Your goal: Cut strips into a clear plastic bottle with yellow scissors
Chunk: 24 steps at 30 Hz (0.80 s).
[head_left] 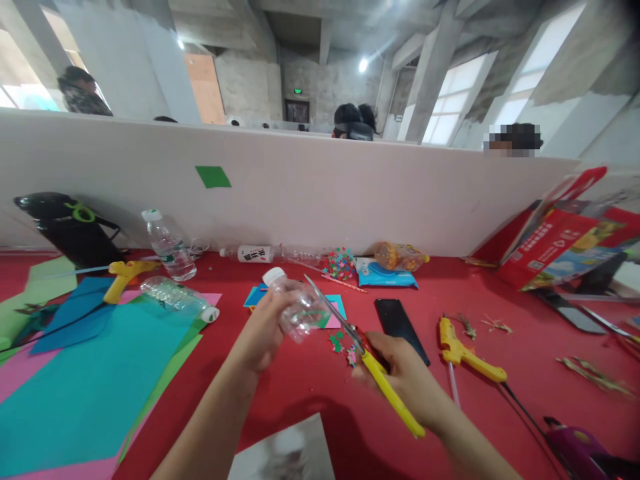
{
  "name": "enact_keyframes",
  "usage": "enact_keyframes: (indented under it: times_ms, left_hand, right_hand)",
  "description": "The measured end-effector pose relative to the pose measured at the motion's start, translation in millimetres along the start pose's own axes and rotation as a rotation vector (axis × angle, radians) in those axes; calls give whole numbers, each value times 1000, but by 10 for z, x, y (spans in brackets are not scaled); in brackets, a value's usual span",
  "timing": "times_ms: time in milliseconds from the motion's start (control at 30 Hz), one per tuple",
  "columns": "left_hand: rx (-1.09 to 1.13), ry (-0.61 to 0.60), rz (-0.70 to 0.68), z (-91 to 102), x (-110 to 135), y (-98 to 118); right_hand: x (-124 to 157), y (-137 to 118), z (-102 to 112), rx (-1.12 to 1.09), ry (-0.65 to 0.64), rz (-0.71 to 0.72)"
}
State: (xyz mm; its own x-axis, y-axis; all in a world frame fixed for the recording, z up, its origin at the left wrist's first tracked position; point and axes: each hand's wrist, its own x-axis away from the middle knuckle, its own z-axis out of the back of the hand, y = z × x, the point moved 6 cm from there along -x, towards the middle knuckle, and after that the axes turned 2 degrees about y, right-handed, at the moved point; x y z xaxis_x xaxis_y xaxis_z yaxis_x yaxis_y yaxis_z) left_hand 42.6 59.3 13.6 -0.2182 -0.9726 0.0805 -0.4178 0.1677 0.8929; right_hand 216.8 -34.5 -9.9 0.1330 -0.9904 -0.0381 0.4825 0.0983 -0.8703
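Note:
My left hand [273,320] is closed around a clear plastic bottle [301,312] with a white cap, tilted over the table. The cap points up and to the left; how the bottle's lower end is shaped is hard to make out. My right hand [395,367] grips a pair of scissors [383,387] with long yellow handles, some red near the pivot and pointed metal blades. The blades reach up along the bottle's right side; whether they touch the plastic I cannot tell. Below the bottle lie green and pink star pieces [337,343].
Yellow glue guns [465,353] lie right and left. A black phone [400,328], a blue wipes pack [387,273], spare bottles [173,300] and coloured paper sheets [100,387] surround my hands on the red table [350,427]. A white partition [300,193] stands behind.

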Motion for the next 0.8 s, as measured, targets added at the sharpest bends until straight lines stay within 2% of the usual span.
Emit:
enact_keyframes:
  times_ms: [100,233,500,800]
  left_hand:
    - [57,74,-32,172,-84,94]
    - [120,29,-97,272,-133,148]
    - [99,14,-123,190,-66,116]
    - [62,30,-158,37,54,162]
  right_hand:
    - [79,12,-44,-32,-185,18]
    - [157,-31,-114,8,-331,39]
    - [195,-229,-178,-2,-356,55]
    - [226,-295,-202,-6,-367,87]
